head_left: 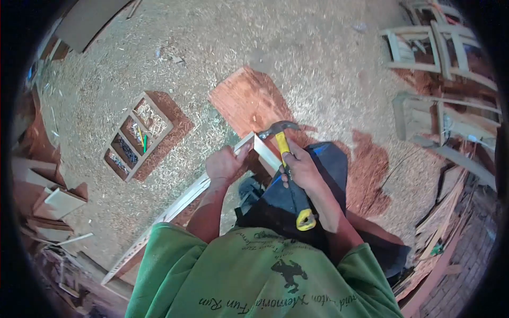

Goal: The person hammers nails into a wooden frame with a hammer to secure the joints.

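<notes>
Curling round hammer (298,199) — right fingers (289,158), claw head (279,127) beyond, left fingers (243,153) clasping wooden frame (269,155)

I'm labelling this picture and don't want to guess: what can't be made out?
Head view:
Left hand: most fingers, hidden behind the hand itself and the wood.
Hammer: part of its handle, covered by the right hand.
Any nail by the hammer: too small to tell.
Box: its dark pieces, too small to identify.
Frames: outer parts, cut off by the dark round border.
</notes>
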{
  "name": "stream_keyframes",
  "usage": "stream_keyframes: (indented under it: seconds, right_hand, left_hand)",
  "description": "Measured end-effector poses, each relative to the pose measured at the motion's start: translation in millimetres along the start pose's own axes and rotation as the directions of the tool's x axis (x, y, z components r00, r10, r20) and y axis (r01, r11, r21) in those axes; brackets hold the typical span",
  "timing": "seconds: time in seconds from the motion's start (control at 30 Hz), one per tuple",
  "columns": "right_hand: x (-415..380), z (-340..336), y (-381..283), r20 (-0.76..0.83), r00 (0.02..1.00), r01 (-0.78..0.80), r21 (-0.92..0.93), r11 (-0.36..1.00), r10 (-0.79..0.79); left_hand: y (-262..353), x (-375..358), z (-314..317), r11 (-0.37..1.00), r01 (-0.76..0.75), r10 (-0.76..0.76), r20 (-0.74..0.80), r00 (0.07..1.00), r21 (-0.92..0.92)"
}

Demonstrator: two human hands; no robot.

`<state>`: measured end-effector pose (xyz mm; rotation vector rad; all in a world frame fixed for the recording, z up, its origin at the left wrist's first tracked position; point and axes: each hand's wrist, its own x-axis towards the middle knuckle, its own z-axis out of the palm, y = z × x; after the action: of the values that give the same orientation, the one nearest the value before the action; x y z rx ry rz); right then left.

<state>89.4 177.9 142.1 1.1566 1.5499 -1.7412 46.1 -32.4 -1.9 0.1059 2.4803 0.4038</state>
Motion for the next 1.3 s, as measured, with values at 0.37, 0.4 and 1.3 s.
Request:
stream_keyframes:
  seconds: [0.37,0.4,1.3]
  right_hand:
    - [139,-68,-84,0.132,0.958,0.287,-0.496,0.820,-0.255]
    - [148,-75,-77,0.105,0.956,0.286,-0.560,0.777,-0.275]
    - [-339,-142,279,-0.615,0.773,0.174,0.443,0.880,0.157]
  left_hand:
    - [-7,-13,-3,0.999,-0.037,0.036,-0.067,0.997,-0.009]
    - [-9,-14,-2,0.999,-0.045,0.044,-0.061,0.997,-0.015]
    - [-38,12,33,0.961,-0.223,0.230,-0.022,0.973,0.166]
